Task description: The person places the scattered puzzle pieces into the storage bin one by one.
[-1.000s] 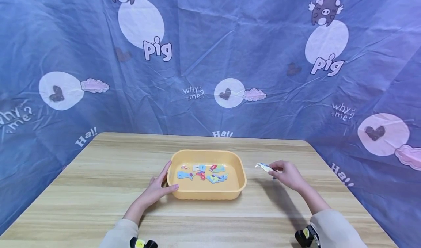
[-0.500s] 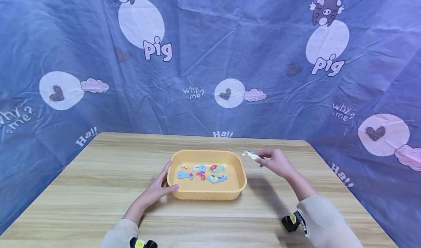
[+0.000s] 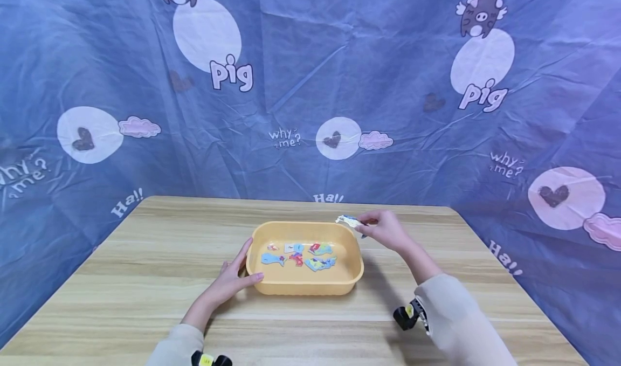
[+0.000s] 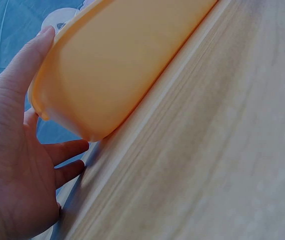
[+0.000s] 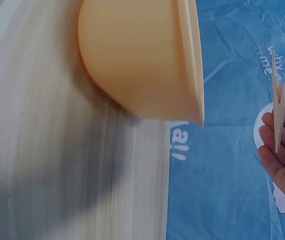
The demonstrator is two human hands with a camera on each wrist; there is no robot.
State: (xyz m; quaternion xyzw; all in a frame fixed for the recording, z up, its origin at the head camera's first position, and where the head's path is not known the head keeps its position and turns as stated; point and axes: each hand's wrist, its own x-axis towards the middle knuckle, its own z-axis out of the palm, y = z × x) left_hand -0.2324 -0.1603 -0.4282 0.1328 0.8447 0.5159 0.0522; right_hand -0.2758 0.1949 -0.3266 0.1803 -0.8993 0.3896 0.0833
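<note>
A pale orange plastic tray [image 3: 304,288] stands on the table. My left hand [image 3: 232,277] touches its left side in the head view, with fingers spread along the outer wall and the thumb on the front rim. The left wrist view shows these fingers [image 4: 65,151] nearly straight against the tray. My right hand [image 3: 385,230] pinches a flat, irregular white-and-blue cutout piece [image 3: 348,221] above the tray's far right corner. Seen nearly edge-on in the right wrist view, the cutout piece [image 5: 278,120] has a pale wood-coloured edge. Several coloured cutouts [image 3: 320,263] lie flat inside the tray.
The tray sits near the middle of the wood-grain table [image 3: 170,247]. Behind the table hangs a blue printed cloth [image 3: 301,85], which also closes off both sides. Each wrist carries a small black camera [image 3: 405,317].
My right hand has moved left and away from me with the cutout piece, from right of the tray to above its far right corner. The left hand and tray have stayed in place.
</note>
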